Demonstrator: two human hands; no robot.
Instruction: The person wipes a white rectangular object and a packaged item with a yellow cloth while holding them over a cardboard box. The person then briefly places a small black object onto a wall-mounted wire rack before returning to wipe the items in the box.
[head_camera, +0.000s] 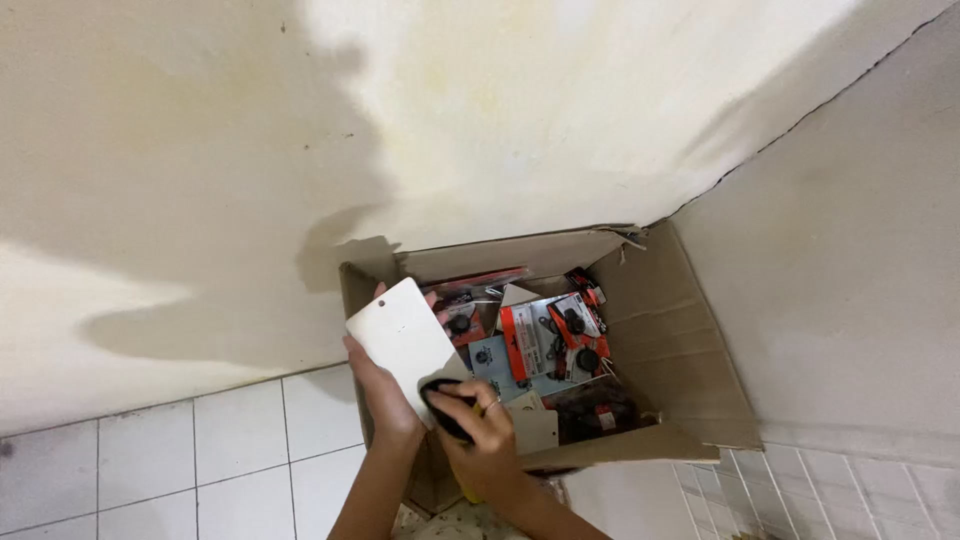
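Red-black blister packs (545, 335) in cardboard box (680, 350)

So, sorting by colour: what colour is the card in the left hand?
White card, seen in the head view.

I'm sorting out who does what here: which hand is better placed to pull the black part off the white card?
Probably the right hand: its fingers already grip the black part at the card's lower edge, while the left hand holds the white card above the cardboard box.

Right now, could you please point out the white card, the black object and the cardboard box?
white card (400, 335), head view: middle of its blank face, held by the left hand (372, 385).
black object (443, 403), head view: its top, under the right hand (490, 430).
cardboard box (670, 340), head view: inner right wall.
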